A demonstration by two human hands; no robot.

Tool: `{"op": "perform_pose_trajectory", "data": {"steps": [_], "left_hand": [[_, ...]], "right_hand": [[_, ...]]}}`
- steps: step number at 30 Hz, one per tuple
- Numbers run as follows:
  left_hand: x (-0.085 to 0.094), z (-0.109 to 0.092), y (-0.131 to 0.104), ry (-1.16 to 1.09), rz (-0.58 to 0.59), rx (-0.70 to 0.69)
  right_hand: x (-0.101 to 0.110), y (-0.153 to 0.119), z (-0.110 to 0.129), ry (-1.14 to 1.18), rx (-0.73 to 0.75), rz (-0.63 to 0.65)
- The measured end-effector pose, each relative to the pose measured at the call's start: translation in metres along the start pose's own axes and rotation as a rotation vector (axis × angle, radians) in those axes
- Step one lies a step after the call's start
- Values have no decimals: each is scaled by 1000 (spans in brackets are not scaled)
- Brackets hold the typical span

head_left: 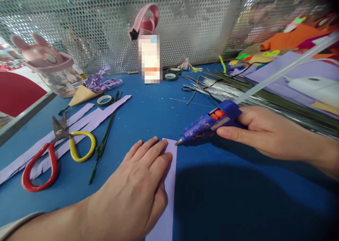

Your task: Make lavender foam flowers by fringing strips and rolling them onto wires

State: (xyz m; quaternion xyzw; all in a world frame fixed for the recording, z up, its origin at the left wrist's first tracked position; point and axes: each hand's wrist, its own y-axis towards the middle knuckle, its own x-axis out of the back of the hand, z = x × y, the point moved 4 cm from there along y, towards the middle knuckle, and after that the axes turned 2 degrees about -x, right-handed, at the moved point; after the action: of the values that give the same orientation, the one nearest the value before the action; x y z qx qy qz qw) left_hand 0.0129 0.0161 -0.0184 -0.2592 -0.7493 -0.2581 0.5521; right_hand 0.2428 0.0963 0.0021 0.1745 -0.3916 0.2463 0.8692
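- Blue surface [148, 117] carried everything; its raised metal edge ran along the left.
- Perforated panel [198, 29] stood across the back, limiting movement that way.
- Wire-and-stem bundle [299, 110] lay beyond the right hand, its thin ends likely to snag a sleeve.
- Lilac strip [171, 184] ran from the middle of the surface towards the near side, under the left hand. It looked light, soft and easily creased, so it was best held flat near its far end, with its right edge exposed.
- Left hand [145, 177] rested palm down, fingers extended and close together, pressing the strip without gripping it.
- Right hand [259, 128] had its fingers closed around the rear of the glue gun [198, 126], thumb along its side; the far fingers were hidden.
- That gun seemed stiff and moderately heavy, safest by its body, well behind the metal nozzle [179, 142] at the strip's far right corner. Its long clear stick [280, 73] slanted out over the bundle and needed swinging room.
- Scissors [59, 132] sat spread on other lilac strips, well left of the left hand, rigid and best lifted by the handles.
- Tape roll [105, 105] lay beyond the scissors.
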Motion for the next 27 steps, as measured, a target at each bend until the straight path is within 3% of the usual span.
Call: {"op": "perform_pose_trajectory", "data": {"steps": [4,13,21,27], "left_hand": [[2,-2,0,36,13,-11],[6,-5,2,71,17,-15],[2,-4,-1,95,-1,-14],[3,-4,0,94,-7,-8]], "right_hand": [[1,-2,0,-70,-17,-44],[3,-4,16,-199,145,-61],[-3,-1,11,-176,62,-100],[4,-2,15,-206,117,-100]]}}
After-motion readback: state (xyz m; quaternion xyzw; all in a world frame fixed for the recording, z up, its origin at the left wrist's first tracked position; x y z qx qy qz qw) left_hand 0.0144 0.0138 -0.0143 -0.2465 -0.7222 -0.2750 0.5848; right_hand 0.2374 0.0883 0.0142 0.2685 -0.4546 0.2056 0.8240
